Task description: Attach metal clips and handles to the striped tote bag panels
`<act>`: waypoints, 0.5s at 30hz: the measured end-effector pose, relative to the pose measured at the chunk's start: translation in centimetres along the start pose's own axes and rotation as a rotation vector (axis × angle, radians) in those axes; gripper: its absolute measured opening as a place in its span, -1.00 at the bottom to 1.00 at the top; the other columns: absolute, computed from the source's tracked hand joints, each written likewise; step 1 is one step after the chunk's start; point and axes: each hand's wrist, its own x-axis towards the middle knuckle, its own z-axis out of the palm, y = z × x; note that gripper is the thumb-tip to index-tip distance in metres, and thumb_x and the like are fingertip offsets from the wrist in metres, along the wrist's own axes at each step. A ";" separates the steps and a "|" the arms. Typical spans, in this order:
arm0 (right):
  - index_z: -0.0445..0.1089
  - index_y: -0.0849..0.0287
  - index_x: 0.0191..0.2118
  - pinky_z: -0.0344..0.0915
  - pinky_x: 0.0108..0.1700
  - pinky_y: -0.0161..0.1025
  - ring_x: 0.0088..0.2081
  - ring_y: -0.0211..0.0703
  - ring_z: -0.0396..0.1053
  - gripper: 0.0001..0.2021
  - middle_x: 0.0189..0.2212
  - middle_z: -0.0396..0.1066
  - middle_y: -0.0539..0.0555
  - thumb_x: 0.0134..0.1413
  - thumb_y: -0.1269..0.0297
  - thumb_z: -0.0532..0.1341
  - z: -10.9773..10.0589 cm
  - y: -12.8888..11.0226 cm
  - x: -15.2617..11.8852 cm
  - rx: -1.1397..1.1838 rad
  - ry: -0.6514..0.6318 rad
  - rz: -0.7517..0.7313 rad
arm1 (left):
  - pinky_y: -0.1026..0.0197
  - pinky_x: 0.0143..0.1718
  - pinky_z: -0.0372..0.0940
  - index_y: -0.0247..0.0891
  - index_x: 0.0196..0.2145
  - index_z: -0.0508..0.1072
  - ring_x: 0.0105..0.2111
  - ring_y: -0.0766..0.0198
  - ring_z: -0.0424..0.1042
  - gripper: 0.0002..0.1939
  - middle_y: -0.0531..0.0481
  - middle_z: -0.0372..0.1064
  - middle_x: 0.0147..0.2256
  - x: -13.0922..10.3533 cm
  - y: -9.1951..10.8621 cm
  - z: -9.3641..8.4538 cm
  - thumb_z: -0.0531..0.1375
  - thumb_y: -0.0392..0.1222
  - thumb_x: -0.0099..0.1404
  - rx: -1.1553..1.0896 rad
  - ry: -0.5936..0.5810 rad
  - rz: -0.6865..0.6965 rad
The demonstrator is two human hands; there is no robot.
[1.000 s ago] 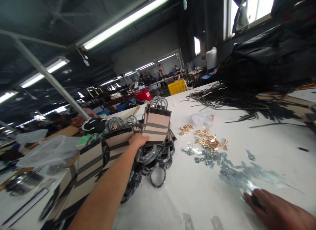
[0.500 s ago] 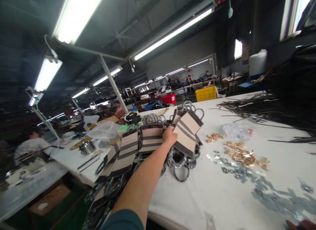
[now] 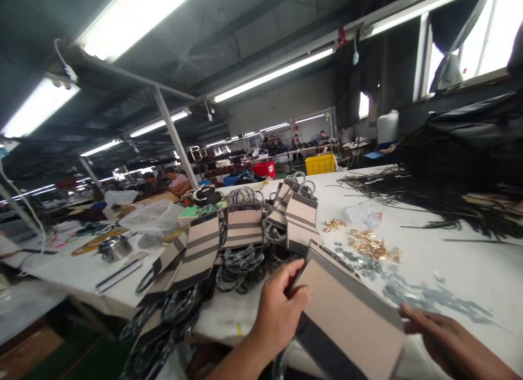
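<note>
A beige bag panel with dark bands (image 3: 347, 309) is tilted close before me. My left hand (image 3: 281, 304) grips its left edge, thumb on the beige face. My right hand (image 3: 445, 336) is at the panel's right edge, fingers stretched out; whether the fingertips touch it I cannot tell. Beyond my left hand, similar panels lie in overlapping stacks: a left stack (image 3: 200, 246), a middle stack (image 3: 244, 226) and a right stack (image 3: 301, 219). Dark loop handles (image 3: 241, 268), wrapped in clear plastic, stick out from them.
On the white table (image 3: 327, 192) lie gold metal pieces (image 3: 370, 245), flat silver metal pieces (image 3: 433, 298) and a clear plastic bag (image 3: 363, 214). Dark strips (image 3: 379, 178) spread at the right. A metal pot (image 3: 115, 248) and a ruler (image 3: 118, 276) are at the left.
My left hand has moved from the right stack towards me, now with a panel in its grip. My right hand has risen from the lower right corner to the panel's edge. The view has shifted right.
</note>
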 end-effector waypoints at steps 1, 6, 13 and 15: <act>0.53 -0.17 -0.31 0.22 -0.74 -0.22 -0.64 0.01 0.37 -0.72 -0.56 0.39 0.20 -0.16 -0.12 0.45 1.8 0.2 -1.4 0.030 -0.039 0.067 | 0.13 0.01 0.40 -0.21 0.11 0.51 -0.02 0.04 0.54 -0.51 -0.13 0.57 -0.01 -1.6 -0.4 -0.7 0.32 -0.22 0.21 -0.077 -0.044 -0.075; 0.41 0.13 -0.35 0.03 -0.77 -0.48 -0.74 -0.39 0.02 -0.53 -0.69 0.17 -0.11 -0.04 -0.22 0.40 9.9 3.7 -5.9 0.197 -0.155 0.205 | 0.13 -0.11 0.37 -0.24 0.08 0.47 -0.12 0.04 0.53 -0.47 -0.12 0.56 -0.12 -6.5 -4.5 -6.4 0.38 -0.03 0.19 -0.117 -0.164 -0.303; 0.45 0.19 -0.18 -0.01 -0.72 -0.47 -0.72 -0.40 0.05 -0.50 -0.69 0.21 -0.14 -0.13 -0.05 0.50 14.0 9.3 -9.1 0.405 -0.234 0.204 | 0.13 -0.15 0.32 -0.11 0.22 0.38 -0.16 0.05 0.52 -0.25 -0.02 0.55 -0.20 -8.8 -9.0 -12.4 0.41 0.20 0.15 0.031 -0.404 -0.586; 0.47 0.19 -0.07 0.07 -0.69 -0.45 -0.70 -0.37 0.13 -0.44 -0.64 0.31 -0.11 -0.13 -0.05 0.52 14.1 9.1 -10.5 0.383 -0.226 0.162 | 0.17 -0.19 0.32 -0.09 0.25 0.36 -0.13 0.05 0.53 -0.22 -0.03 0.55 -0.17 -7.3 -8.9 -11.5 0.35 0.31 0.19 0.007 -0.338 -0.679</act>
